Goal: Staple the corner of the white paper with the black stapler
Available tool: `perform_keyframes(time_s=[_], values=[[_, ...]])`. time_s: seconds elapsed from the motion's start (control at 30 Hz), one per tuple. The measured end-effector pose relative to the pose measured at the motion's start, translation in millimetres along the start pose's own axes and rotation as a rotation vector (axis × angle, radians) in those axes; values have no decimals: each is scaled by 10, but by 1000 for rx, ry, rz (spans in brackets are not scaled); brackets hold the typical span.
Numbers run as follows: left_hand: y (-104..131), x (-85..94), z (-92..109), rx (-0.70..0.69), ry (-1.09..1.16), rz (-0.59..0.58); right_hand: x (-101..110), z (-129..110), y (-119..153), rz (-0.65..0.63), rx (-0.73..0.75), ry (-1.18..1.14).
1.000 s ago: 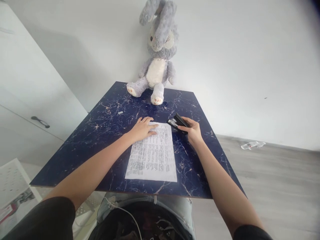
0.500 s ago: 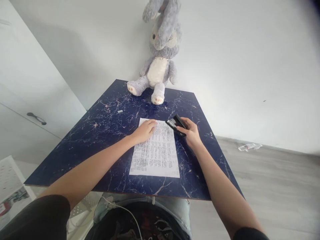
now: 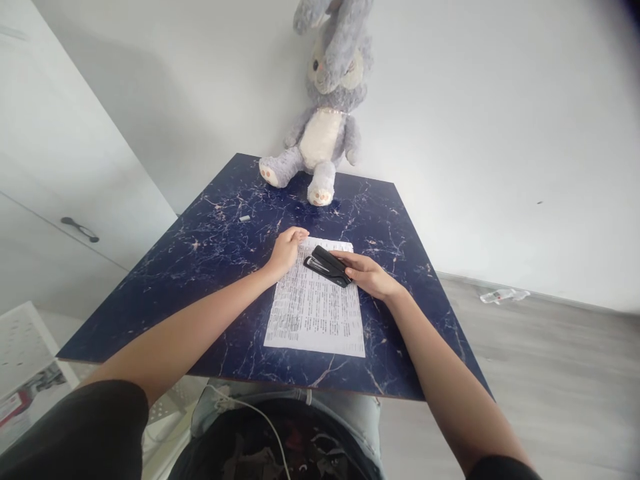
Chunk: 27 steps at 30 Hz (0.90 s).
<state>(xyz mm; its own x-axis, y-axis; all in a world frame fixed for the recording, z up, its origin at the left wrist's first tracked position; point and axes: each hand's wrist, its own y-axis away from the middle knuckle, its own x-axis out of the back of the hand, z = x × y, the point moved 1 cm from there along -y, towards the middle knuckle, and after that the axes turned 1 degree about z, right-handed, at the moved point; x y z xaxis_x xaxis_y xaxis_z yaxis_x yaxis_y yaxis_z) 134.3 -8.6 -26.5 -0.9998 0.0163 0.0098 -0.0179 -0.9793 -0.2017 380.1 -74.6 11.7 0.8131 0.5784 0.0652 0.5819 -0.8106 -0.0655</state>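
Observation:
A printed sheet of paper [image 3: 317,317] lies on the dark blue marbled table [image 3: 190,280]. My left hand [image 3: 287,250] is at its top left corner, turned on its side, with the fingers closed on the paper's edge; the thumb side faces up and the fingertips are partly hidden. In my right hand [image 3: 367,272] is a black stapler [image 3: 327,267], held by its rear end. The stapler is over the upper part of the sheet, its front end pointing left towards my left hand.
A grey plush rabbit [image 3: 323,137] sits at the table's far edge against the wall. A small pale piece [image 3: 245,219] lies left of it. A white cabinet [image 3: 45,167] stands at left. Clear plastic packaging [image 3: 504,295] is on the floor at right.
My right hand has brought the stapler left over the sheet and turned it. My left hand has moved up to the paper's top left corner, fingers drawn together.

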Motion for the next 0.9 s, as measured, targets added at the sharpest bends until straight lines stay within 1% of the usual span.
perform_keyframes(time_s=[0.13, 0.27, 0.4, 0.47, 0.53, 0.6, 0.67, 0.77, 0.8, 0.83, 0.9], values=[[11, -2, 12, -6, 41, -9, 54, 76, 9, 19, -3, -46], [11, 0, 16, -3, 78, -12, 66, 117, 9, 6, 11, -48], [11, 1, 34, 3, 83, -34, 73, 98, 6, 12, 17, 9], [14, 0, 48, 6, 86, -48, 36, 69, -8, 19, 49, 66], [19, -2, 64, 3, 94, -67, -44, 41, -32, 43, 87, 224], [23, -4, 82, -7, 99, -82, -150, 27, -57, 112, 121, 452], [26, -1, 105, -12, 93, -67, -248, 30, -72, 199, 165, 650], [37, 3, 143, 71, 151, -29, -323, 36, -62, 313, 307, 863], [45, 0, 157, 116, 204, -40, -328, 31, -52, 335, 356, 928], [54, -6, 173, 162, 262, -76, -325, 21, -41, 347, 395, 986], [78, -24, 207, 223, 356, -192, -316, -7, -18, 325, 435, 1063]])
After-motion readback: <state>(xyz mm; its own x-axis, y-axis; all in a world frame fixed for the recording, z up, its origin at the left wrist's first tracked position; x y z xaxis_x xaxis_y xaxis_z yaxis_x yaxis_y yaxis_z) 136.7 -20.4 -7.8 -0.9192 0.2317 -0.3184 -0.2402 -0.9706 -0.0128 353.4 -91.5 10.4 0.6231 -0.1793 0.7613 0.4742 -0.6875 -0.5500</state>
